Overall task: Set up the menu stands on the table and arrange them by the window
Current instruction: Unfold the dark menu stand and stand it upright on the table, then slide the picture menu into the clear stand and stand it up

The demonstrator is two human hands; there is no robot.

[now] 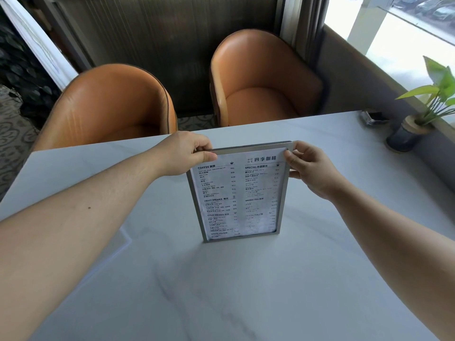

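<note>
A silver-framed menu stand (238,193) stands upright in the middle of the white marble table (221,291), its printed drinks menu facing me. My left hand (188,153) pinches the frame's top left corner. At the top right corner my right hand (310,166) grips the frame, thumb on the front. The frame's bottom edge rests on the tabletop.
Two orange leather chairs (110,107) (261,80) stand beyond the table's far edge. By the window (406,40) on the right sit a potted green plant (413,129) and a small dark holder (373,118). The windowsill wall runs along the table's right side.
</note>
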